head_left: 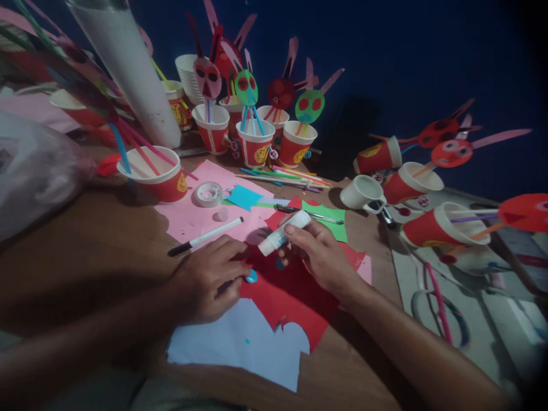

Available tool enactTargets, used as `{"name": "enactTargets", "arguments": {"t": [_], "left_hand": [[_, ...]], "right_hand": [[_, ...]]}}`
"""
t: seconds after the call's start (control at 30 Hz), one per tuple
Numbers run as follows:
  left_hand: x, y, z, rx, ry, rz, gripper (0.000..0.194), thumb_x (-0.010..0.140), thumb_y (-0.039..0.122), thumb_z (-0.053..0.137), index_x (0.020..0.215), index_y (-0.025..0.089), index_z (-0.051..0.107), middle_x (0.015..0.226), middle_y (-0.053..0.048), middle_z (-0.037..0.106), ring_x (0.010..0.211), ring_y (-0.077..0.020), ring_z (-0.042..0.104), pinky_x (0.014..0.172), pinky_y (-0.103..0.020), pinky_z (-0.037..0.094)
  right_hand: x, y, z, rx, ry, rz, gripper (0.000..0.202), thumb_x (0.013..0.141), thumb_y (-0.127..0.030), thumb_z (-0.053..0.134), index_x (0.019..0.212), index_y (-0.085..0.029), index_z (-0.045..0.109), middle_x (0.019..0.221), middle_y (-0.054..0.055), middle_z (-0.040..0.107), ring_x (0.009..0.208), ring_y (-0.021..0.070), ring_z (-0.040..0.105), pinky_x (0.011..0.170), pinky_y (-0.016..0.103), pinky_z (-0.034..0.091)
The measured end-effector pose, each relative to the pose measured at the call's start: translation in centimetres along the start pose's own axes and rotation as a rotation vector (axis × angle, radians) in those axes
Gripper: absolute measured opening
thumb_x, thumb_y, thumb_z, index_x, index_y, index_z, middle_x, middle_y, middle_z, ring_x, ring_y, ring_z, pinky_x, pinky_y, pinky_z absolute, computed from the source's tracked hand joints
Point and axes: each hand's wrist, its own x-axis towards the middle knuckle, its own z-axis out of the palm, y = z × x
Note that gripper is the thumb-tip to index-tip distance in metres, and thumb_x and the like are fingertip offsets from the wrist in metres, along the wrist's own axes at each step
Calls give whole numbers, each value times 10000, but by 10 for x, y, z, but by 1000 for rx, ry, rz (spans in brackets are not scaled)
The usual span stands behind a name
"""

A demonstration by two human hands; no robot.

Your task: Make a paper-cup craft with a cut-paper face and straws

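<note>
Right hand (319, 251) grasping white glue stick (286, 233), stick tilted, one end angled toward left hand (216, 279). Left hand's fingertips at small blue paper disc (251, 277); can't tell if pinched or only touched. Red paper (295, 302) beneath right hand, reaching left fingertips. Pale blue paper (240, 342) on near side of left hand. Marker (209, 234) just beyond left hand, tape roll (208, 194) farther out. Pen (310, 214) just beyond right hand; white mug (362, 193) beyond, to its right.
</note>
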Motion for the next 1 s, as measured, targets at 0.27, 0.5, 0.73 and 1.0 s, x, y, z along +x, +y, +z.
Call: {"name": "enactTargets", "arguments": {"t": [0.27,0.5,0.73,1.0], "left_hand": [[3,3,-3,44,-56,-34,93,758,86,535,756,163,587,885,-88,562,810,-189,511,706,-318,420],[4,6,-6,-70,108,-81,116,730,109,565,832,165,570,971,-102,577,903,-210,553,783,-339,451],[8,17,-18,-278,201,-342,337,730,107,608,1048,204,559,967,-52,602,760,-141,586,657,-242,507],[23,36,-21,-981,120,-483,287,780,129,589,1051,219,614,940,-52,591,710,-153,641,660,-282,558]], "right_hand": [[0,0,0,2,6,-1,142,810,-306,595,782,-174,550,616,-41,596,493,77,541,458,189,467],[-2,1,-1,82,-22,-4,142,837,-323,573,851,-182,555,623,-31,624,502,96,575,523,224,468],[-10,-1,8,322,-187,129,177,803,-293,606,889,-199,484,671,3,673,564,136,644,569,239,470],[-22,6,24,420,-217,148,253,783,-367,637,898,-205,478,713,13,666,606,143,624,608,261,458]]}}
